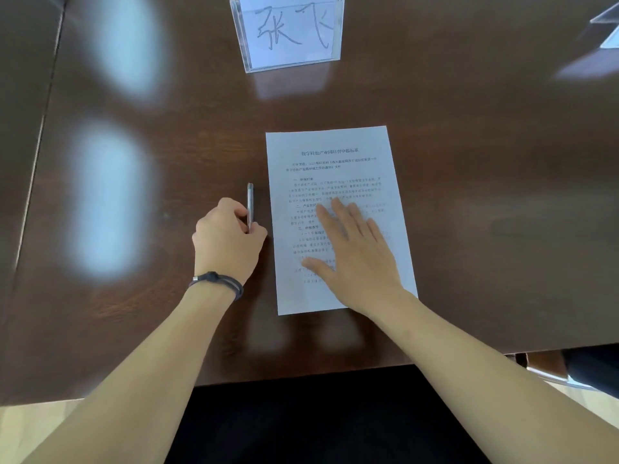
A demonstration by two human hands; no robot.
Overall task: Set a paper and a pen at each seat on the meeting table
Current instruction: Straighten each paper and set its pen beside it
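Note:
A printed white paper (330, 169) lies flat on the dark brown meeting table (485, 195), in front of me. My right hand (355, 252) presses on its lower half with straight, spread fingers. Just left of the sheet's edge, my left hand (227, 242) pinches a slim silver pen (250, 199). The pen points away from me, parallel to the paper's long side. Its lower end is hidden in my fingers, and I cannot tell whether it touches the table. A dark band circles my left wrist.
A clear acrylic name stand (289, 31) with a handwritten card stands beyond the paper. Another clear stand (608, 25) shows at the far right edge. The table's near edge runs just below my forearms; a chair part (549, 373) sits lower right.

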